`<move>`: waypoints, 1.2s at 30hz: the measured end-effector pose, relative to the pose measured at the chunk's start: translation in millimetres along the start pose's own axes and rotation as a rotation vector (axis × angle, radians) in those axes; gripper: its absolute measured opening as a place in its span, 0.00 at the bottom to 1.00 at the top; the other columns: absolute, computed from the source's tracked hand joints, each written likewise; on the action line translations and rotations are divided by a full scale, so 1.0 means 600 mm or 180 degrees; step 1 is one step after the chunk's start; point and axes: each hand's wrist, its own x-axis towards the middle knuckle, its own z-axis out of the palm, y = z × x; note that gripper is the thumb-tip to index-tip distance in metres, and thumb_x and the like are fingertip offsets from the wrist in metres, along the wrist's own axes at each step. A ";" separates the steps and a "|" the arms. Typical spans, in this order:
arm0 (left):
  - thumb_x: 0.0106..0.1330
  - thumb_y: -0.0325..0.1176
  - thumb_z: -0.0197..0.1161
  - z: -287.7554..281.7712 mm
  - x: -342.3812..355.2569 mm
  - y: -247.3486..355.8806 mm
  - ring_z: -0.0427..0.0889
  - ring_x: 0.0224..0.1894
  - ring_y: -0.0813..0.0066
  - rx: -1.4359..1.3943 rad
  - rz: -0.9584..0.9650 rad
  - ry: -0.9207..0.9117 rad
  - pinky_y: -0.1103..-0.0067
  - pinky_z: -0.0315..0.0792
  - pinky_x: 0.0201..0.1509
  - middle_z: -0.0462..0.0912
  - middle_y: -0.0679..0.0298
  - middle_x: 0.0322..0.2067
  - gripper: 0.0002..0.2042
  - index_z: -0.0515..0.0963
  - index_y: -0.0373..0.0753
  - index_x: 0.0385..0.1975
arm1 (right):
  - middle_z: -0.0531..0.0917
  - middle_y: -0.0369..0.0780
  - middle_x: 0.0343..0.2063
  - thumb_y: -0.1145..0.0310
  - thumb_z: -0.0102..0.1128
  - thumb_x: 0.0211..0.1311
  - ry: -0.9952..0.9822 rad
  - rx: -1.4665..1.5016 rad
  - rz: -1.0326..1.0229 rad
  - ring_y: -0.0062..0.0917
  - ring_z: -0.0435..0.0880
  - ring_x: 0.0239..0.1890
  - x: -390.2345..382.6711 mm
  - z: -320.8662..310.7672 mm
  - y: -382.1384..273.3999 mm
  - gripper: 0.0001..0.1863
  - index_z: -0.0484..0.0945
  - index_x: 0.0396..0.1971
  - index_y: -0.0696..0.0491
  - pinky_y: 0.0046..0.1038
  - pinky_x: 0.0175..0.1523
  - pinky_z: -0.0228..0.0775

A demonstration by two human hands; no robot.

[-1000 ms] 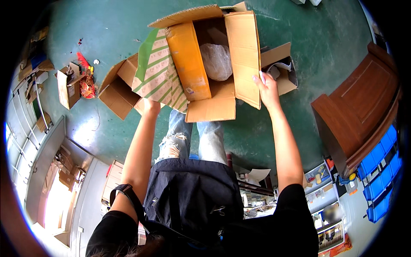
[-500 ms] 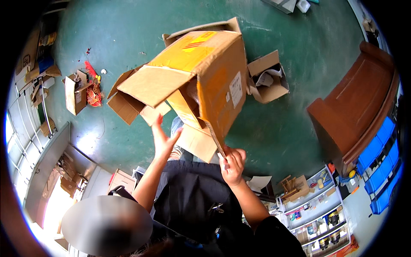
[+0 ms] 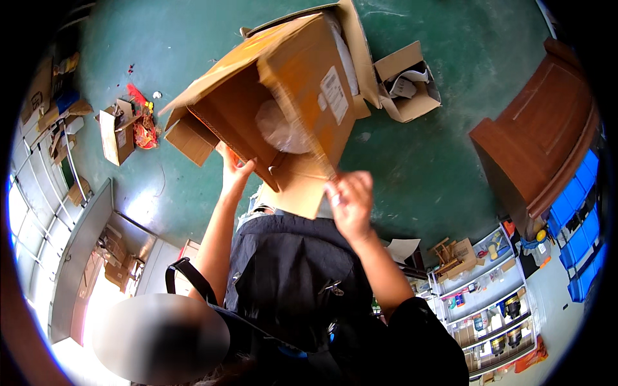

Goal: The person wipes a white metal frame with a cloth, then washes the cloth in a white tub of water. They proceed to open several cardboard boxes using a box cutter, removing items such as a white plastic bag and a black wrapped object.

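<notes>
A large cardboard box [image 3: 309, 96] with yellow tape and a white label is tilted, its mouth turned toward me. Inside it lies crumpled clear plastic [image 3: 281, 127]. My left hand [image 3: 235, 172] grips the box's lower left edge, thumb on the near side and some fingers hidden behind the cardboard. On the right, my right hand [image 3: 351, 201] is closed on the edge of a flap, slightly blurred. One lower flap [image 3: 299, 196] hangs down between my hands, above a black bag [image 3: 293, 257] at my front.
Right of the large box stands a smaller open box [image 3: 405, 114] holding white material. Another small box [image 3: 116, 136] is on the green floor at left, beside red scraps [image 3: 145, 132]. A brown wooden cabinet [image 3: 534, 122] and shelves of parts [image 3: 483, 302] stand at right.
The box's mouth has tipped toward me, exposing the plastic inside. My left hand has gone from open and free to gripping the box edge. My right hand has moved up with the flap.
</notes>
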 end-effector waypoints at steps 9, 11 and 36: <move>0.57 0.23 0.55 -0.071 -0.033 0.043 0.79 0.44 0.76 -0.0173 -0.0321 -0.1094 0.79 0.72 0.49 0.80 0.65 0.41 0.18 0.73 0.31 0.49 | 0.70 0.39 0.23 0.68 0.63 0.64 0.0264 -0.0080 0.1129 0.26 0.70 0.29 0.072 -0.074 0.193 0.11 0.74 0.27 0.60 0.26 0.38 0.66; 0.58 0.24 0.55 -0.025 -0.070 0.087 0.78 0.42 0.78 -0.0102 -0.0393 -0.1051 0.81 0.74 0.44 0.81 0.65 0.38 0.14 0.75 0.31 0.44 | 0.75 0.43 0.25 0.66 0.62 0.64 0.0382 -0.0406 0.1027 0.32 0.75 0.30 0.083 -0.071 0.227 0.12 0.78 0.33 0.61 0.30 0.39 0.68; 0.47 0.38 0.62 0.146 -0.175 0.192 0.78 0.48 0.50 0.1942 0.2059 -0.0875 0.55 0.62 0.59 0.75 0.35 0.49 0.40 0.61 0.19 0.60 | 0.85 0.51 0.37 0.59 0.57 0.66 -0.0341 -0.1104 0.1499 0.43 0.84 0.42 0.013 -0.016 0.313 0.20 0.78 0.47 0.61 0.39 0.45 0.73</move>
